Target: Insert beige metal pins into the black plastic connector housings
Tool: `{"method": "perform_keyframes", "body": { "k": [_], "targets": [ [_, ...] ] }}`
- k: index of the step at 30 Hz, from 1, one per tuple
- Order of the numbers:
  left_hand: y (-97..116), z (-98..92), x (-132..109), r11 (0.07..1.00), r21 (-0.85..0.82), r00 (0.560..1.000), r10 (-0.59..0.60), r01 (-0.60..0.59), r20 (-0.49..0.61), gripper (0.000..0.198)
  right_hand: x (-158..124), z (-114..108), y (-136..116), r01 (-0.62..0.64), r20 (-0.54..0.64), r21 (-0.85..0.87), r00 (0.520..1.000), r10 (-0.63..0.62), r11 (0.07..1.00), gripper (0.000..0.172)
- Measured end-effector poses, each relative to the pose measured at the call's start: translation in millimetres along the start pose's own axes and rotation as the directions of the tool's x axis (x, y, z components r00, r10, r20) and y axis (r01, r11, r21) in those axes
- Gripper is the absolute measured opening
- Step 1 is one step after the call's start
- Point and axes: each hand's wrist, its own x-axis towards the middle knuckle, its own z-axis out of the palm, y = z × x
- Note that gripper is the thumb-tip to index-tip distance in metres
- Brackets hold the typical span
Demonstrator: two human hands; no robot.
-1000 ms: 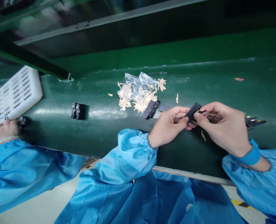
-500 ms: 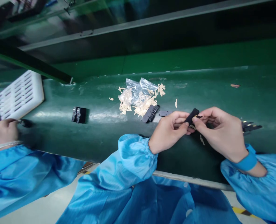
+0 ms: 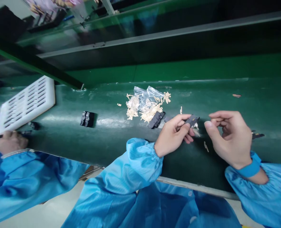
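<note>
My left hand point(image 3: 175, 133) pinches a small black plastic part point(image 3: 192, 120) between thumb and fingers; a bit of gold-coloured metal shows on its face. Just to the right, my right hand point(image 3: 231, 136) is apart from the part, thumb and forefinger spread with nothing visible between them. Pale flat pieces point(image 3: 196, 130) lie on the bench beneath the held part. Left of my left hand, a stack of black plastic parts point(image 3: 156, 120) rests against a heap of small cream-coloured flat pieces point(image 3: 150, 112). More black parts point(image 3: 258, 135) lie partly hidden behind my right hand.
Clear plastic bags point(image 3: 141, 95) lie in the heap on the green bench point(image 3: 112, 136). Farther left are a pair of black blocks point(image 3: 87, 119) and a white slotted tray point(image 3: 28, 103). A co-worker's hand point(image 3: 12, 142) holds a dark object at the far left. A green post point(image 3: 59, 74) slants overhead.
My right hand has let go of the black part and moved away to the right, its fingers parting. My left hand has turned the part so its face shows. The view has shifted slightly.
</note>
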Motion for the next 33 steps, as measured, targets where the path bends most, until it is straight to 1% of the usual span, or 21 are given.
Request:
{"method": "perform_keyframes", "body": {
  "k": [3, 5, 8, 12, 15, 19, 21, 24, 26, 30, 33],
  "targets": [
    [1.2, 0.1, 0.4, 0.997, 0.065, 0.999, 0.037, -0.036, -0.009, 0.023, 0.0, 1.9, -1.3, -0.001, 0.034, -0.03, 0.999, 0.002, 1.0, 0.017],
    [1.7, 0.5, 0.1, 0.993, 0.103, 0.998, 0.064, -0.063, -0.012, 0.015, 1.2, 2.2, -3.8, 0.026, 0.061, -0.05, 0.998, -0.023, 0.998, 0.013],
    [-0.2, 1.3, -0.7, 0.989, 0.138, 0.999, 0.049, -0.046, -0.016, 0.019, 2.1, 2.6, -6.9, 0.121, 0.107, -0.081, 0.988, -0.112, 0.989, 0.016],
    [-4.3, 2.6, -1.5, 0.997, 0.076, 1.0, 0.0, 0.001, -0.015, 0.024, -1.4, 5.1, -6.3, 0.273, 0.134, -0.124, 0.957, -0.256, 0.954, 0.026],
    [-4.9, 3.6, -1.8, 0.999, 0.05, 0.999, -0.018, 0.02, -0.027, 0.026, -4.4, 6.8, -4.9, 0.317, 0.117, -0.153, 0.946, -0.301, 0.936, 0.023],
    [-4.3, 5.0, -2.4, 0.999, 0.034, 0.998, -0.04, 0.042, -0.042, 0.027, -4.9, 7.8, -6.2, 0.306, 0.109, -0.158, 0.95, -0.291, 0.939, 0.012],
    [-4.8, 5.9, -2.9, 0.999, 0.028, 0.998, -0.045, 0.046, -0.039, 0.028, -4.4, 8.9, -7.8, 0.292, 0.082, -0.154, 0.956, -0.282, 0.944, 0.009],
    [-6.5, 7.2, -3.5, 0.999, 0.024, 0.998, -0.043, 0.044, -0.035, 0.029, -4.3, 11.3, -10.3, 0.232, 0.031, -0.143, 0.973, -0.23, 0.962, 0.011],
    [-7.6, 7.6, -3.7, 0.999, 0.027, 0.999, -0.034, 0.035, -0.03, 0.028, -4.7, 12.7, -11.7, 0.186, 0.019, -0.137, 0.982, -0.185, 0.973, 0.014],
    [-9.7, 6.8, -4.0, 0.998, 0.062, 1.0, -0.006, 0.007, -0.02, 0.026, -4.8, 13.1, -13.9, 0.116, 0.028, -0.122, 0.993, -0.113, 0.986, 0.014],
    [-11.4, 5.8, -4.7, 0.993, 0.119, 0.999, 0.03, -0.027, -0.021, 0.024, -4.0, 11.5, -15.6, 0.078, 0.043, -0.104, 0.996, -0.074, 0.991, 0.013]
  ]
}}
